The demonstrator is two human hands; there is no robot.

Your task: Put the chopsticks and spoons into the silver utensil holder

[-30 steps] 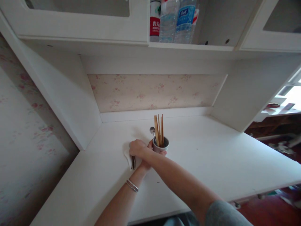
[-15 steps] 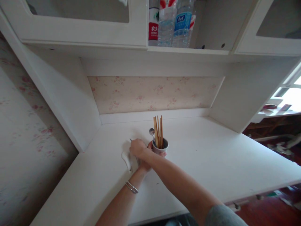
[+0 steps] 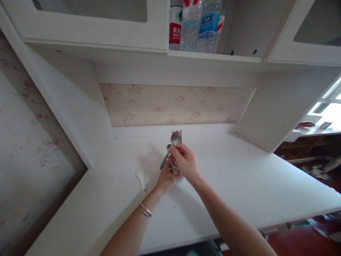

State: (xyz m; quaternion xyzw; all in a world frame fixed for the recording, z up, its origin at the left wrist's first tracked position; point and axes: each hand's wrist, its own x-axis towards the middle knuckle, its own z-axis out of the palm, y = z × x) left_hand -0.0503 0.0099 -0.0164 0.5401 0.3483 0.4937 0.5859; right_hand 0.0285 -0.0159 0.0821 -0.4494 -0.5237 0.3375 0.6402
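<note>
My left hand [image 3: 165, 177] is wrapped round a small cup [image 3: 174, 169] on the white counter. Wooden chopsticks [image 3: 181, 136] stand in the cup, mostly covered by my right hand and a spoon. Pinched in the fingers of my right hand [image 3: 186, 161] is a metal spoon [image 3: 176, 136], held above the cup with its bowl up and its handle slanting down to the left. A second, smaller spoon bowl [image 3: 168, 146] shows just behind that handle. Left of my hands, a white spoon [image 3: 140, 177] lies on the counter.
Above hangs a white cabinet [image 3: 101, 33] with several plastic bottles [image 3: 207, 26] on its open shelf. White side panels [image 3: 287, 99] flank the counter [image 3: 239, 181]. Flowered wallpaper [image 3: 160, 106] covers the back. A bright window [image 3: 333, 110] is at the right.
My right hand has lifted the metal spoon from the counter beside the white spoon and brought it up and right, over the cup. My left hand stays on the cup.
</note>
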